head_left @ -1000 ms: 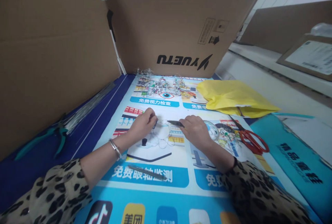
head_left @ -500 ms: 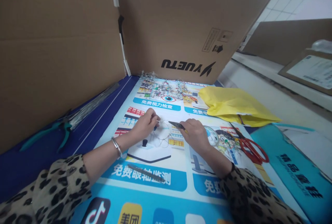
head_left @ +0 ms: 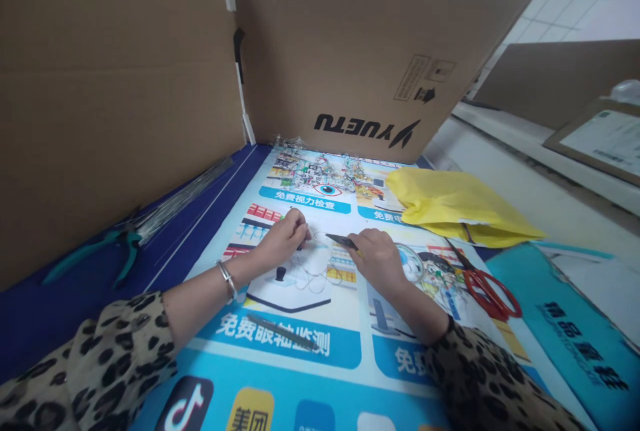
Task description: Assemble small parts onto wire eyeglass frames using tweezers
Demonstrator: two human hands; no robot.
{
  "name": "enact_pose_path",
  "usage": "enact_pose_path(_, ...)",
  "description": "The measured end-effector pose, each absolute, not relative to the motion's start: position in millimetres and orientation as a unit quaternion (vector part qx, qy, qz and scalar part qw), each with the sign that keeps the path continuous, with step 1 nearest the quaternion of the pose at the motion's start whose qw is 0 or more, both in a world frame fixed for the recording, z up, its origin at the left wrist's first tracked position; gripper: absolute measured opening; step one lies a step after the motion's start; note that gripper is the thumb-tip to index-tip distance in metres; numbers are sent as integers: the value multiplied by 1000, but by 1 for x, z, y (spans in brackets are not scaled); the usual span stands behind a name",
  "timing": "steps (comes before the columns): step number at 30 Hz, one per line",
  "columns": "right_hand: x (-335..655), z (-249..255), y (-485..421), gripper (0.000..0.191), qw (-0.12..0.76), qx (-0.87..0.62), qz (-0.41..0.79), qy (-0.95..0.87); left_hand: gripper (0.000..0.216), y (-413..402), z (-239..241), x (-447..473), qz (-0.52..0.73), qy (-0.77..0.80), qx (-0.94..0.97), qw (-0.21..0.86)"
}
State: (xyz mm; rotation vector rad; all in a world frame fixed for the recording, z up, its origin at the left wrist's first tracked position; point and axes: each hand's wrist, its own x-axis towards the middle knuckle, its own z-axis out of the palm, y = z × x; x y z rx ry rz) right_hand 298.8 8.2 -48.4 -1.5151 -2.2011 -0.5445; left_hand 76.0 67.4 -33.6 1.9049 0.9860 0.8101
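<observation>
My left hand [head_left: 284, 241] is pinched shut on a small dark bead at the end of thin wire loops [head_left: 313, 271] that lie on the printed poster [head_left: 300, 351]. My right hand [head_left: 377, 258] is closed round a dark slim tool [head_left: 341, 240], whose tip points left toward the left hand's fingers. The two hands are a few centimetres apart, with the wire between and below them. Both arms wear leopard-print sleeves, and a silver bracelet [head_left: 226, 279] sits on the left wrist.
Upright cardboard panels [head_left: 350, 51] wall the left and back. Teal-handled pliers [head_left: 107, 244] and a bundle of straight wires [head_left: 185, 194] lie at left on blue cloth. More short wires [head_left: 285, 332] lie near me. A yellow bag [head_left: 450, 204] and red scissors [head_left: 487, 288] are at right.
Both hands stay on the wire and tool with only slight finger shifts. The view has drifted a little, so everything sits slightly further right and lower.
</observation>
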Motion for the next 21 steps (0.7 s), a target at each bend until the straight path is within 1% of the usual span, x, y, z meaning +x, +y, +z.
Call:
enact_pose_path(9, 299, -47, 7, 14, 183, -535, -190, -802, 9, 70, -38, 76, 332, 384, 751, 423)
enact_pose_path(15, 301, -50, 8, 15, 222, -538, -172, -795, 9, 70, -37, 76, 333, 391, 741, 433)
enact_pose_path(18, 302, -52, 10, 17, 237, -541, -161, -791, 11, 68, -34, 76, 337, 392, 718, 467)
enact_pose_path(21, 303, -54, 12, 18, 251, -543, -145, -788, 14, 66, -30, 76, 331, 378, 685, 528)
